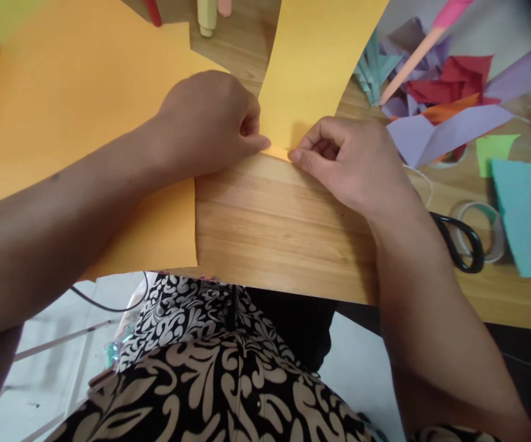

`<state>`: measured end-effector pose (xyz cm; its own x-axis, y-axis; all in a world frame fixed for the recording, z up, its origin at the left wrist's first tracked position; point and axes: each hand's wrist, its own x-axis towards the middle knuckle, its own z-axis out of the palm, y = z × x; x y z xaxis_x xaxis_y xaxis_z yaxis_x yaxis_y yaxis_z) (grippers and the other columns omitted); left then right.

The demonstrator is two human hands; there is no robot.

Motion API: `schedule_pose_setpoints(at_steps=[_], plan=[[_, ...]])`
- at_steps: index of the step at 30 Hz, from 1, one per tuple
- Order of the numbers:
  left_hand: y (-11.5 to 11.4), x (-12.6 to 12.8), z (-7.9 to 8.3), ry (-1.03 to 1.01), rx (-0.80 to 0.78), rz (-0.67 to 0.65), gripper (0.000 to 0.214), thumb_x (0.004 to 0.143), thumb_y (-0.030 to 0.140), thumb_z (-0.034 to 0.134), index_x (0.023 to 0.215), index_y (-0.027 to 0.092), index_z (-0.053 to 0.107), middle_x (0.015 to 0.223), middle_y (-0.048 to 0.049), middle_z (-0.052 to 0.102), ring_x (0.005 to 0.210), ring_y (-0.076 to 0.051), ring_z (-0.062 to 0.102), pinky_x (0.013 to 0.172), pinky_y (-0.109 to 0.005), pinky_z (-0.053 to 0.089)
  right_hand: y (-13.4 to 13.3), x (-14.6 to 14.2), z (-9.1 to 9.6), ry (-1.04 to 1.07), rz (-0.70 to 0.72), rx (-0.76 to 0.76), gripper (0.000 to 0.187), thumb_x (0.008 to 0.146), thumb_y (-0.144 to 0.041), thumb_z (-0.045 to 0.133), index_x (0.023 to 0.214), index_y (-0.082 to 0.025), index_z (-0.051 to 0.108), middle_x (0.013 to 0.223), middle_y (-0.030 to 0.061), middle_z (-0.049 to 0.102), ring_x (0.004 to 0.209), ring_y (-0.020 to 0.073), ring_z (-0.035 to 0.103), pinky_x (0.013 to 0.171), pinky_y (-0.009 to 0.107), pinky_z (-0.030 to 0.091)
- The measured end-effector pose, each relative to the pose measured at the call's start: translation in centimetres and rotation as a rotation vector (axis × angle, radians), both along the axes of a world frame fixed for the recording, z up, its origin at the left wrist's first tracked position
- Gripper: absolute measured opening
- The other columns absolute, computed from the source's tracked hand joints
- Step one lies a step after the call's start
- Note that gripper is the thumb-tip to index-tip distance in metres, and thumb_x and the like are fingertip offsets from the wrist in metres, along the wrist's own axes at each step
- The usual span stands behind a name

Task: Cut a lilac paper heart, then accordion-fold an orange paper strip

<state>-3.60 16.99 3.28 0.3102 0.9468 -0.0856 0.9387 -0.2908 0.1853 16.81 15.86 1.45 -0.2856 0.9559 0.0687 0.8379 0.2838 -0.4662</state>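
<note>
A strip of yellow paper [313, 58] lies on the wooden table, running away from me, with a narrow fold along its near edge. My left hand [214, 123] is closed, thumb and fingers pinching the left end of that fold. At the right end, my right hand [343, 156] pinches the same fold between thumb and fingertips. Large orange-yellow sheets [76, 92] spread under my left forearm. The fingertips of my left hand are partly hidden behind its knuckles.
Black scissors handles [463, 242] and a tape roll [488, 230] lie right of my right forearm, beside a teal paper [530, 215]. Purple paper [449, 132] and red paper scraps [458, 80] pile up at the back right. Marker ends [207, 18] show at the top. The table's near edge [293, 293] faces me.
</note>
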Motion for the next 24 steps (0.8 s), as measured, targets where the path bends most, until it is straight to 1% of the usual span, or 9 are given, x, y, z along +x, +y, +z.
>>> schedule_pose_setpoints(at_steps=[4, 8, 10, 12, 14, 16, 20, 22, 24], plan=[[0.0, 0.1, -0.2, -0.007, 0.023, 0.003, 0.034, 0.086, 0.041, 0.056, 0.086, 0.012, 0.073, 0.069, 0.0004, 0.057, 0.072, -0.012, 0.052, 0.078, -0.029, 0.042, 0.0, -0.1, 0.0, -0.011, -0.012, -0.01, 0.011, 0.08, -0.028, 0.076, 0.074, -0.024, 0.067, 0.07, -0.0011, 0.067, 0.065, 0.0175, 0.061, 0.064, 0.033, 0.043], [-0.4, 0.0, -0.6, -0.027, 0.052, 0.003, 0.027, 0.088, 0.038, 0.059, 0.09, 0.015, 0.073, 0.075, -0.0013, 0.061, 0.072, -0.013, 0.052, 0.075, -0.029, 0.041, 0.0, -0.1, 0.0, -0.002, -0.019, -0.011, 0.012, 0.08, -0.029, 0.077, 0.074, -0.024, 0.067, 0.068, -0.0014, 0.066, 0.063, 0.0172, 0.06, 0.062, 0.033, 0.041], [-0.7, -0.1, -1.0, -0.056, 0.119, -0.035, 0.023, 0.089, 0.034, 0.059, 0.095, 0.016, 0.072, 0.079, -0.0018, 0.063, 0.074, -0.014, 0.053, 0.075, -0.029, 0.04, 0.0, 0.0, -0.1, 0.019, -0.014, -0.007, 0.013, 0.079, -0.029, 0.077, 0.074, -0.023, 0.067, 0.067, -0.0015, 0.065, 0.062, 0.017, 0.059, 0.061, 0.033, 0.04], [-0.9, -0.2, -1.2, -0.085, 0.188, -0.107, 0.024, 0.091, 0.03, 0.054, 0.1, 0.015, 0.071, 0.086, -0.0032, 0.064, 0.081, -0.015, 0.055, 0.079, -0.03, 0.04, 0.0, 0.0, -0.1, 0.038, -0.004, 0.004, 0.012, 0.08, -0.028, 0.076, 0.074, -0.023, 0.067, 0.066, -0.0012, 0.065, 0.062, 0.0172, 0.059, 0.061, 0.033, 0.039], [-1.1, -0.3, -1.3, -0.1, 0.218, -0.172, 0.027, 0.093, 0.026, 0.048, 0.102, 0.012, 0.07, 0.09, -0.0053, 0.065, 0.086, -0.017, 0.056, 0.084, -0.032, 0.04, -0.1, 0.0, -0.1, 0.042, 0.004, 0.004, 0.012, 0.08, -0.027, 0.076, 0.074, -0.023, 0.067, 0.067, -0.0007, 0.066, 0.062, 0.0175, 0.059, 0.06, 0.033, 0.039], [-1.1, -0.2, -1.2, -0.092, 0.223, -0.191, 0.03, 0.094, 0.025, 0.044, 0.101, 0.012, 0.069, 0.09, -0.0065, 0.065, 0.089, -0.019, 0.058, 0.088, -0.035, 0.04, -0.1, -0.1, 0.0, 0.031, 0.003, -0.003, 0.011, 0.08, -0.027, 0.076, 0.075, -0.023, 0.068, 0.069, -0.0002, 0.067, 0.062, 0.0174, 0.059, 0.059, 0.033, 0.038], [-1.1, 0.5, -0.7, -0.027, 0.249, -0.182, 0.03, 0.095, 0.031, 0.043, 0.097, 0.019, 0.07, 0.092, -0.0072, 0.066, 0.095, -0.026, 0.061, 0.092, -0.041, 0.041, -0.1, -0.2, 0.2, 0.003, -0.001, -0.014, 0.009, 0.08, -0.027, 0.075, 0.076, -0.023, 0.068, 0.071, 0.0003, 0.068, 0.062, 0.0169, 0.058, 0.058, 0.033, 0.037], [-1.2, 1.0, -0.2, 0.012, 0.268, -0.17, 0.032, 0.097, 0.032, 0.04, 0.099, 0.02, 0.07, 0.103, -0.0081, 0.066, 0.106, -0.029, 0.059, 0.095, -0.046, 0.04, -0.1, -0.1, 0.2, -0.001, 0.007, -0.012, 0.009, 0.081, -0.027, 0.075, 0.077, -0.023, 0.068, 0.071, 0.0005, 0.068, 0.063, 0.0175, 0.059, 0.059, 0.033, 0.037], [-1.6, 1.5, 0.4, 0.037, 0.28, -0.155, 0.036, 0.098, 0.032, 0.037, 0.103, 0.021, 0.071, 0.118, -0.009, 0.062, 0.119, -0.033, 0.053, 0.099, -0.051, 0.037, -0.1, 0.0, 0.1, 0.002, 0.022, -0.006, 0.008, 0.082, -0.026, 0.073, 0.078, -0.023, 0.067, 0.072, 0.001, 0.069, 0.065, 0.0185, 0.06, 0.06, 0.033, 0.039]])
